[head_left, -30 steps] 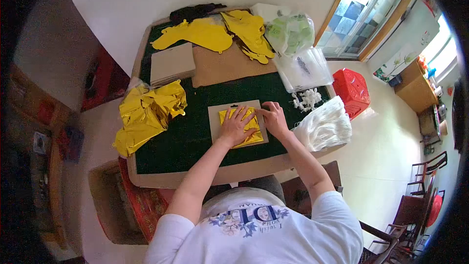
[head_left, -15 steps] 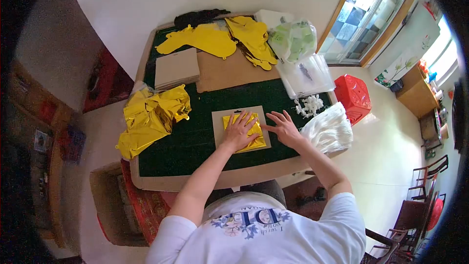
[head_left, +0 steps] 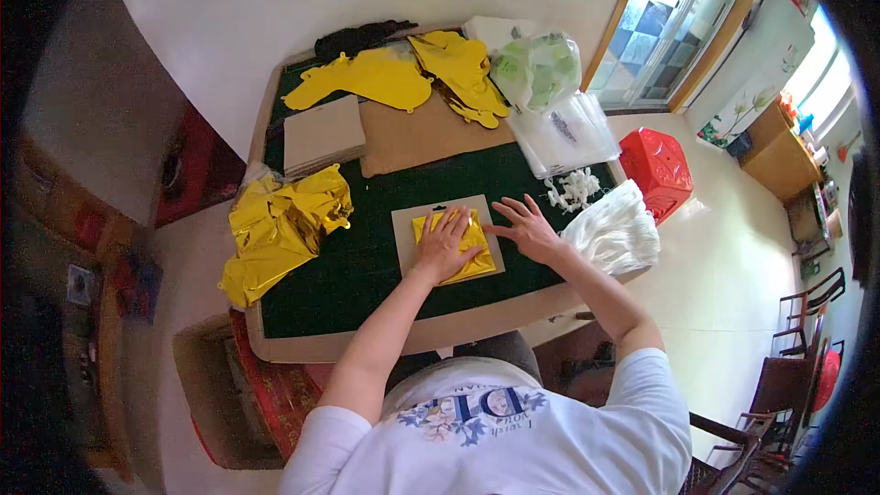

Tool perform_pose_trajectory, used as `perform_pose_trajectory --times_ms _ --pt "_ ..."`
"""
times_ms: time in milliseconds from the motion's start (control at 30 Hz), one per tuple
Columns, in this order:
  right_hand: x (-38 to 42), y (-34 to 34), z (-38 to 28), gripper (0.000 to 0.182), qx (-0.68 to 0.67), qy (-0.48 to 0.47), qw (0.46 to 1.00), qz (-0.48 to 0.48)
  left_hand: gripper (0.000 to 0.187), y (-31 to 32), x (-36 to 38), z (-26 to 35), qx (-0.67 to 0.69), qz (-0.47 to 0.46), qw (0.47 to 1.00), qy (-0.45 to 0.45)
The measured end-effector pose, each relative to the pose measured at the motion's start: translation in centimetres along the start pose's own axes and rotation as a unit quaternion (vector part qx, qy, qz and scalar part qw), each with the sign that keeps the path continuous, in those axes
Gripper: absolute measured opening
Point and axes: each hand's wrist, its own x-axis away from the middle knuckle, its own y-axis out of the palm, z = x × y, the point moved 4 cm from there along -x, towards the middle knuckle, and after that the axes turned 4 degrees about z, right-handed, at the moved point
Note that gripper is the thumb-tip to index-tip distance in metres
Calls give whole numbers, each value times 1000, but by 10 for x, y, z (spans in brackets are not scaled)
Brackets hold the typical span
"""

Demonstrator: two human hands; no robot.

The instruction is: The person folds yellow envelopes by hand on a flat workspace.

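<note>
My left hand lies flat with fingers spread on a folded square of gold foil. Under that foil is a grey-brown card with a dark slot near its far edge. My right hand is at the card's right side, fingers stretched apart, its thumb reaching to the card's edge beside the foil. No object shows in its grasp. To the left, crumpled gold foil balloons hang partly over the table's edge.
The green-topped table also bears a stack of cards, flat gold foil balloons, clear plastic bags, small white pieces and a white string bundle. A red stool stands right; an open cardboard box sits lower left.
The view has shifted slightly, moving the far items a little left and up in the picture. Both hands keep nearly the same pose at the foil and card.
</note>
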Motion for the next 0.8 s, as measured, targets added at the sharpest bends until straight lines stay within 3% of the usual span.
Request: perform_pose_trajectory --times_ms 167,400,500,600,800 --pt "1 -5 -5 66 -12 -37 999 -21 83 -2 0 0 5 -6 1000 -9" --pt "9 0 3 72 -34 -3 999 -18 82 -9 1 2 19 -5 1000 -6" --pt "12 1 -1 72 -7 -50 999 7 81 -10 1 3 13 -6 1000 -10" --pt "12 -1 -8 61 -48 -61 997 -18 81 -9 1 2 24 3 1000 -11" --pt "6 9 -7 62 -44 -18 999 -14 79 -6 0 1 12 16 1000 4"
